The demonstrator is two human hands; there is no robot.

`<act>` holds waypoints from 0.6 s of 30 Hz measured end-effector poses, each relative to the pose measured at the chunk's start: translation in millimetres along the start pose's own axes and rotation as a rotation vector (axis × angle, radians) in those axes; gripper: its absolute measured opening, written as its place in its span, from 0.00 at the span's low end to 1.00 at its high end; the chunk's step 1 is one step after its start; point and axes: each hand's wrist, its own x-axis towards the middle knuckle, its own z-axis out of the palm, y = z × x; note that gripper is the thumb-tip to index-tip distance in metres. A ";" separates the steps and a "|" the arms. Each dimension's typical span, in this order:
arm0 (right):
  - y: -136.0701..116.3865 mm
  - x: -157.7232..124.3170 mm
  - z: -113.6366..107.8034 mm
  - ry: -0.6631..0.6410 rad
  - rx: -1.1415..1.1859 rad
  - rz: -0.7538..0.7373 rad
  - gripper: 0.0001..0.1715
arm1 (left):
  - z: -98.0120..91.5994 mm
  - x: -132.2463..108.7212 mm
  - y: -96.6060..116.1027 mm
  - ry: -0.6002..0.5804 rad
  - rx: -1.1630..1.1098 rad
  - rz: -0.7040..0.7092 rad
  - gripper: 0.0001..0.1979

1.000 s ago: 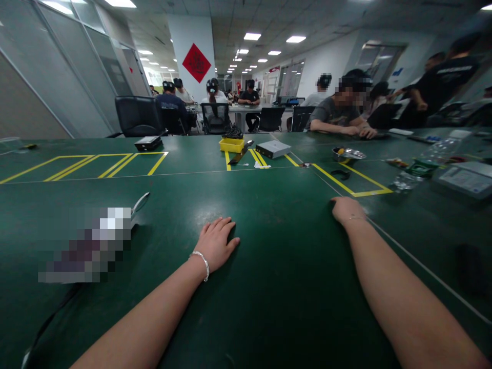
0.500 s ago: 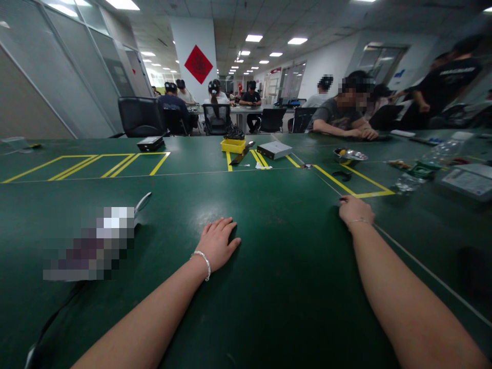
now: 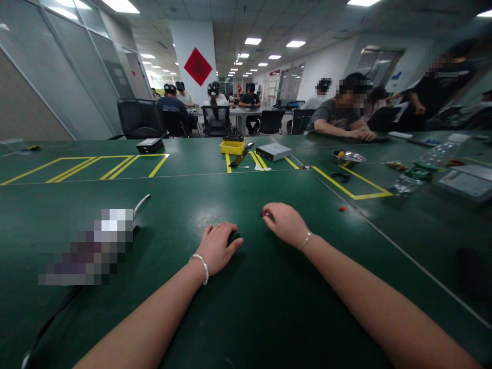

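My left hand (image 3: 220, 247), with a bracelet at the wrist, hovers or rests just over the green table (image 3: 184, 328), fingers apart and curved, holding nothing. To its right, my right hand (image 3: 285, 222) pinches a small dark object (image 3: 265, 213) between thumb and fingertips; what it is cannot be made out. A gap separates the two hands. A small red-orange piece (image 3: 342, 208) lies on the table to the right of my right hand.
A blurred-out device (image 3: 90, 251) with a cable lies left. Farther back are a yellow bin (image 3: 232, 147), a white box (image 3: 273, 151), a black box (image 3: 149, 145), and a foil bowl (image 3: 348, 157). A plastic bottle (image 3: 426, 166) lies right. A person (image 3: 338, 113) sits across the table.
My right hand has moved left toward my left hand with the small dark object, uncovering the red-orange piece. My left hand has lifted slightly and curled its fingers a little.
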 end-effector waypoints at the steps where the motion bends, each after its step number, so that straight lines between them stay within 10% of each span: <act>1: -19.8 0.3 4.8 -0.016 0.013 -0.073 0.07 | -0.8 0.0 0.6 -0.002 -0.016 0.010 0.15; 7: -61.8 -6.2 25.4 -0.035 0.085 -0.236 0.06 | -2.4 1.8 0.0 -0.038 -0.044 0.089 0.11; 15: -41.4 -1.5 15.8 -0.068 0.151 -0.352 0.16 | -3.7 3.6 -0.6 -0.038 -0.056 0.099 0.12; 18: -5.6 1.1 -2.3 0.010 -0.037 -0.133 0.20 | -3.7 3.5 -2.3 -0.025 -0.074 0.098 0.13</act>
